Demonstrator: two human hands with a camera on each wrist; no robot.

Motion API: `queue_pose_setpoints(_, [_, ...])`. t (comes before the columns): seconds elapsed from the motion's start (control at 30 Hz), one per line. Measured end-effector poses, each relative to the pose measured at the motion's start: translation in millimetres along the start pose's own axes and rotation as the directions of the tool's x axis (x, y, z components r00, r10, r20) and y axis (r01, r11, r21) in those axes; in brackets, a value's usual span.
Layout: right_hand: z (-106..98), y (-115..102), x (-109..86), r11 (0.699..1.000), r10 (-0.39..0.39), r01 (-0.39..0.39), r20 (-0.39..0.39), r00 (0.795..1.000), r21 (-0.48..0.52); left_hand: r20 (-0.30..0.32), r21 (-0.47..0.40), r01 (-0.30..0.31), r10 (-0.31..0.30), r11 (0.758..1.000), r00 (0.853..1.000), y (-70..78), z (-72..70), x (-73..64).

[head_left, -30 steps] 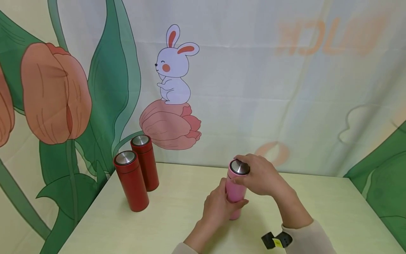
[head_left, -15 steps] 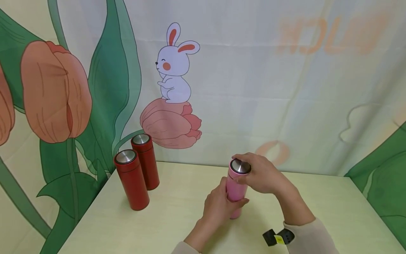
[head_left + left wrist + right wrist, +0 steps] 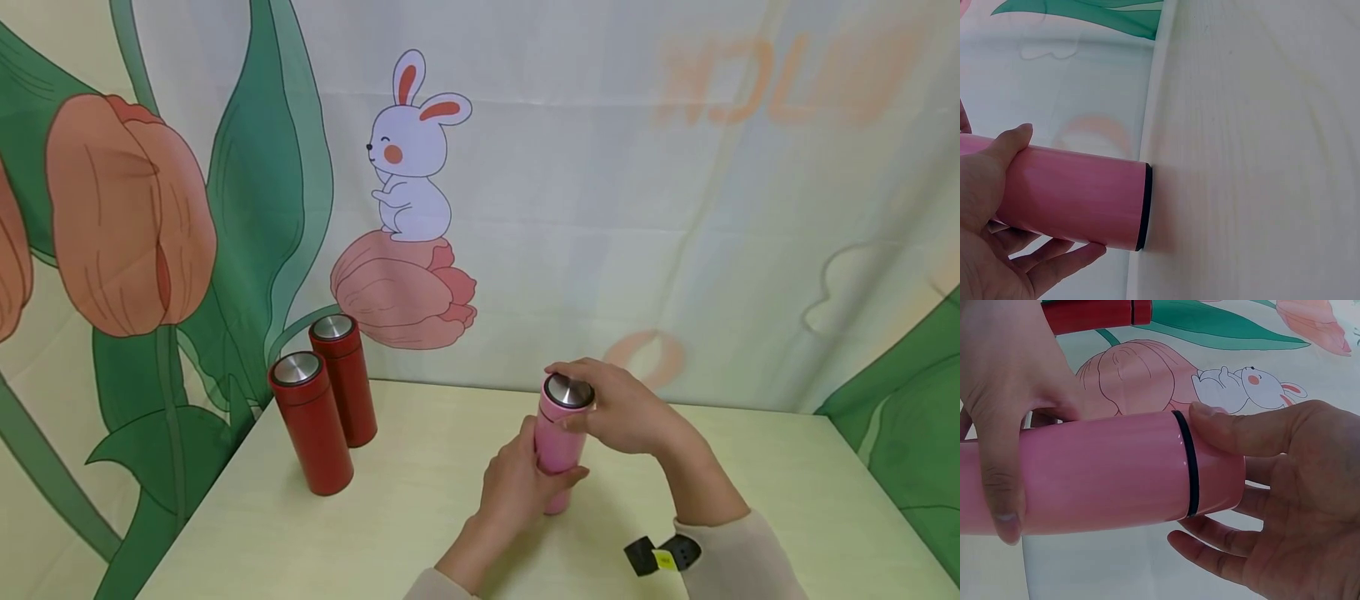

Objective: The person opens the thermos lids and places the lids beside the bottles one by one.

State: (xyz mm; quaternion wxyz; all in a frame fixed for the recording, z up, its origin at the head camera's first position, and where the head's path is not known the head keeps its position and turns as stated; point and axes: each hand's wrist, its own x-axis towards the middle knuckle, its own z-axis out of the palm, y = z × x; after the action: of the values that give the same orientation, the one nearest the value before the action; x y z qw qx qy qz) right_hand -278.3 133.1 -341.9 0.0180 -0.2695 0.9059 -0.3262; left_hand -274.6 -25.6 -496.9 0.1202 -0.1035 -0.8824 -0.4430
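A pink thermos bottle (image 3: 558, 450) with a silver-topped lid (image 3: 567, 392) stands upright on the table, right of the middle. My left hand (image 3: 513, 487) grips its body, thumb on the near side, as the left wrist view also shows above the bottle's dark base ring (image 3: 1145, 207). Up at the lid, my right hand (image 3: 622, 408) holds the rim between thumb and fingers. In the right wrist view the right thumb lies on the pink lid (image 3: 1219, 478), just past a black seam ring (image 3: 1187, 464).
Two red thermos bottles (image 3: 313, 437) (image 3: 352, 392) with silver lids stand close together at the table's left side. A printed curtain (image 3: 525, 208) hangs behind the pale wooden table (image 3: 420, 475). A black device (image 3: 660, 556) with a yellow label sits at the right cuff.
The right hand has shifted very slightly around the lid, its wrist and sleeve edging right. Both hands keep their hold on the pink bottle, and the red bottles have stayed put.
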Motion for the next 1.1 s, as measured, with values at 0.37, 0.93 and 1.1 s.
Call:
queue_pose_setpoints(0.37, [3.8,9.6,0.0,0.996,-0.044,0.044,0.000,0.999,0.081,-0.016,0.002,0.001,-0.001,1.000,1.000,-1.0,0.0,-0.3])
queue_pose_setpoints(0.93, [4.7,-11.7,-6.1,0.976,0.133,-0.154,-0.139,0.981,-0.154,-0.003,0.002,0.014,-0.014,1.000,1.000,2.2,0.3,-0.1])
queue_pose_setpoints(1.1, [7.1,-19.8,-7.6,0.964,0.177,-0.203,-0.157,0.972,-0.170,-0.001,0.000,0.008,-0.008,1.000,1.000,1.6,0.2,0.2])
